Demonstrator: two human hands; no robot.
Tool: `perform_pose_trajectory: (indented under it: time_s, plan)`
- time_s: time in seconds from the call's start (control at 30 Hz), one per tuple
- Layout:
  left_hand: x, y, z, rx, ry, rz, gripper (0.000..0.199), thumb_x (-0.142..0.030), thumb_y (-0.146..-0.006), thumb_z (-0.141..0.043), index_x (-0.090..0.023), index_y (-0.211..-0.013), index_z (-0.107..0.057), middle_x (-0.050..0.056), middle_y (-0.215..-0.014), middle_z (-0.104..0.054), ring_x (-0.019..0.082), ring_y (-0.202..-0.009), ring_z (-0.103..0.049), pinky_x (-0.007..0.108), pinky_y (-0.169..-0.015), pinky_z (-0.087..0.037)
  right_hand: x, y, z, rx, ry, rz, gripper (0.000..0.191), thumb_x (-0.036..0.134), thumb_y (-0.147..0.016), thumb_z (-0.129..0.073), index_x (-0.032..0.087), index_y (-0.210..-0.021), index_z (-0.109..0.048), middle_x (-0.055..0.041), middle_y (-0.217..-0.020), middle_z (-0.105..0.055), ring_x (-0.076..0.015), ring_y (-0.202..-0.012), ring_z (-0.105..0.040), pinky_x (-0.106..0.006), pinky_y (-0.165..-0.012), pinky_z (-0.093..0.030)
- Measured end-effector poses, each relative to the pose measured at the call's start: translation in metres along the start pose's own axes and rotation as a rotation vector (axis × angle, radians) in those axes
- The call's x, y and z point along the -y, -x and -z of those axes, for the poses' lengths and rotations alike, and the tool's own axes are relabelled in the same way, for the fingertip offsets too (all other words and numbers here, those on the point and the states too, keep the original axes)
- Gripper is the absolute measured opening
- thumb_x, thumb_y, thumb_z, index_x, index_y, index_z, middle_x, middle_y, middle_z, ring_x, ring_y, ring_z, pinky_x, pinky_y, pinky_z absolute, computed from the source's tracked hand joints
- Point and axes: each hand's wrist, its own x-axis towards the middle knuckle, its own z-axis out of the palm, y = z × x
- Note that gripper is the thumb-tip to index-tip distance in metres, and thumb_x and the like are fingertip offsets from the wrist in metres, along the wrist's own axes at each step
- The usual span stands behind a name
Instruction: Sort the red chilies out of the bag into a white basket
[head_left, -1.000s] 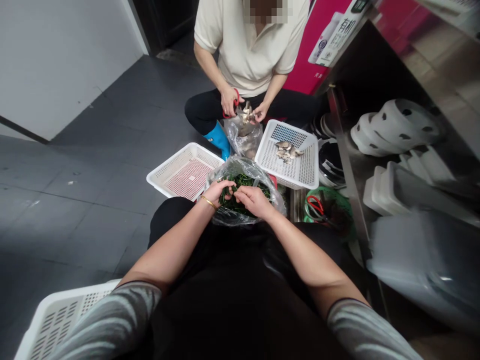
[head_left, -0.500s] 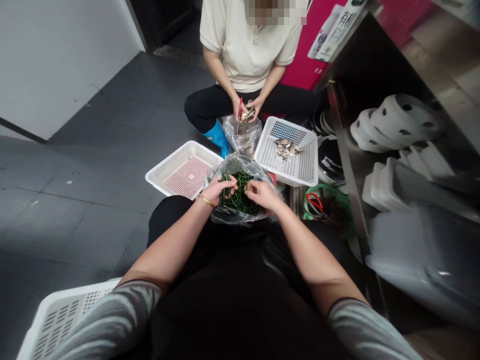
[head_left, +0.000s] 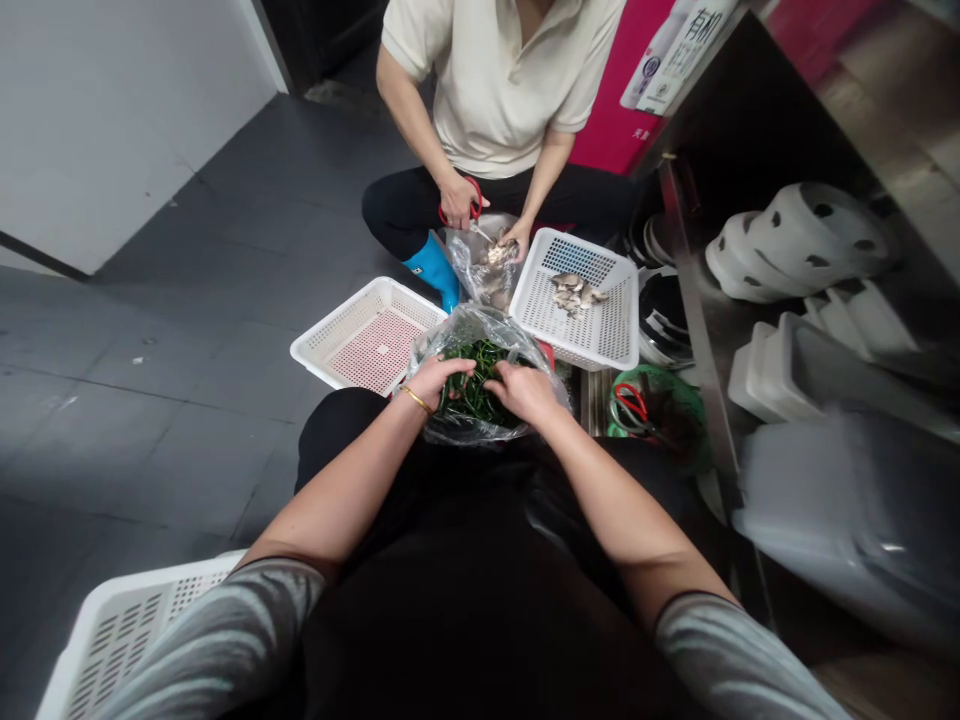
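Note:
A clear plastic bag (head_left: 487, 432) stands between my knees, its mouth spread wide around a heap of thin, dark-green chili peppers (head_left: 484, 385). On the heap's left side, my left hand (head_left: 436, 381) curls round a few green chili peppers, thumb extended over them. My right hand (head_left: 527, 390) dips into the right side of the heap with its fingers bent together; what lies between its fingertips is hidden. A yellow bracelet (head_left: 417, 399) circles my left wrist.
Opposite sits a person in a cream shirt (head_left: 495, 90), holding red-handled scissors (head_left: 474, 208) and mushrooms over another bag. White baskets (head_left: 315, 349) flank my bag; the right basket (head_left: 627, 300) contains mushrooms. More scissors (head_left: 630, 400) lie at right, beside a shelf with plastic containers (head_left: 795, 370).
My right hand has moved slightly left and deeper into the peppers; my left hand has sunk closer to the heap. Opposite, the person's hands have separated, with the scissors now angled at the mushrooms.

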Motion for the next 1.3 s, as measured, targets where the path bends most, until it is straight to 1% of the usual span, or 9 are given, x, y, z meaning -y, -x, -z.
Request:
perform_pose_trajectory:
  time_s: [0.1,0.2,0.43,0.53,0.6,0.73,0.87,1.07,1.3]
  plan:
    - [-0.009,-0.001,0.008,-0.006,0.093,-0.047,0.017,-0.022,-0.061,-0.071,-0.012,-0.059,-0.058,0.001,-0.049,-0.054,0.007,-0.041,-0.046,0.019,-0.036,-0.028,0.011,0.001,-0.014,0.201,0.029,0.117,0.021,0.037,-0.088,-0.058,0.018,-0.092,-0.068,-0.0129,-0.095,-0.070,-0.0261,-0.088,-0.066,-0.031,-0.070,-0.047]
    - [-0.010,0.001,0.010,0.037,0.066,-0.053,0.014,-0.018,-0.058,-0.067,-0.010,-0.069,-0.062,0.008,-0.067,-0.066,0.011,-0.051,-0.056,0.019,-0.037,-0.029,0.011,-0.003,-0.020,0.160,-0.057,0.100,0.011,0.023,-0.083,-0.058,0.017,-0.083,-0.067,-0.0118,-0.092,-0.071,-0.0237,-0.085,-0.067,-0.028,-0.068,-0.047]
    - [0.001,0.003,0.002,-0.007,-0.129,-0.088,0.023,-0.022,-0.056,-0.077,-0.012,-0.069,-0.060,0.000,-0.057,-0.060,0.008,-0.046,-0.049,0.020,-0.039,-0.028,-0.024,-0.020,-0.005,-0.006,-1.123,-0.235,0.019,0.032,-0.076,-0.061,0.019,-0.065,-0.053,0.0024,-0.054,-0.059,-0.0100,-0.042,-0.053,-0.020,-0.041,-0.041]
    - [0.005,0.004,-0.005,0.075,-0.161,-0.123,0.032,-0.020,-0.050,-0.083,-0.012,-0.072,-0.062,-0.001,-0.059,-0.061,0.008,-0.051,-0.050,0.022,-0.049,-0.038,-0.018,-0.018,-0.006,-0.025,-1.327,-0.235,0.023,0.038,-0.075,-0.062,0.020,-0.067,-0.050,0.0024,-0.055,-0.058,-0.0099,-0.041,-0.051,-0.020,-0.040,-0.042]
    - [0.007,0.005,-0.009,0.127,-0.189,-0.127,0.032,-0.018,-0.048,-0.083,-0.011,-0.071,-0.062,-0.001,-0.060,-0.063,0.009,-0.054,-0.053,0.023,-0.053,-0.041,-0.010,-0.014,-0.006,-0.079,-1.193,-0.175,0.022,0.037,-0.080,-0.058,0.020,-0.069,-0.049,0.0020,-0.056,-0.058,-0.0113,-0.044,-0.054,-0.021,-0.044,-0.044]
    - [0.008,0.006,-0.011,0.076,-0.167,-0.050,0.024,-0.022,-0.053,-0.078,-0.011,-0.065,-0.061,0.002,-0.056,-0.062,0.009,-0.047,-0.049,0.021,-0.041,-0.032,0.003,-0.006,0.001,-0.259,-0.431,-0.015,0.017,0.027,-0.090,-0.046,0.016,-0.086,-0.059,-0.0094,-0.086,-0.066,-0.0192,-0.076,-0.063,-0.028,-0.067,-0.049]
    - [-0.002,0.004,-0.002,0.043,-0.012,-0.032,0.025,-0.025,-0.054,-0.077,-0.011,-0.069,-0.063,0.002,-0.056,-0.061,0.007,-0.043,-0.046,0.019,-0.036,-0.026,0.006,-0.002,0.000,-0.104,0.045,0.016,0.030,0.029,-0.098,-0.039,0.016,-0.113,-0.061,-0.0139,-0.111,-0.060,-0.0216,-0.087,-0.063,-0.029,-0.070,-0.047]
    - [-0.013,0.004,0.009,0.004,-0.008,-0.102,0.021,-0.020,-0.053,-0.076,-0.012,-0.066,-0.062,-0.001,-0.053,-0.055,0.007,-0.045,-0.046,0.018,-0.038,-0.026,0.001,-0.007,-0.012,0.178,0.177,0.187,0.027,0.030,-0.096,-0.045,0.025,-0.108,-0.068,-0.0088,-0.108,-0.058,-0.0192,-0.085,-0.063,-0.027,-0.064,-0.043]
    - [0.004,0.002,-0.001,-0.027,-0.103,-0.100,0.026,-0.015,-0.048,-0.079,-0.012,-0.067,-0.063,0.005,-0.074,-0.069,0.013,-0.061,-0.058,0.028,-0.060,-0.047,-0.022,-0.008,0.014,-0.117,-0.155,0.070,0.016,0.031,-0.089,-0.058,0.025,-0.093,-0.072,-0.0033,-0.098,-0.061,-0.0172,-0.084,-0.058,-0.027,-0.070,-0.043]
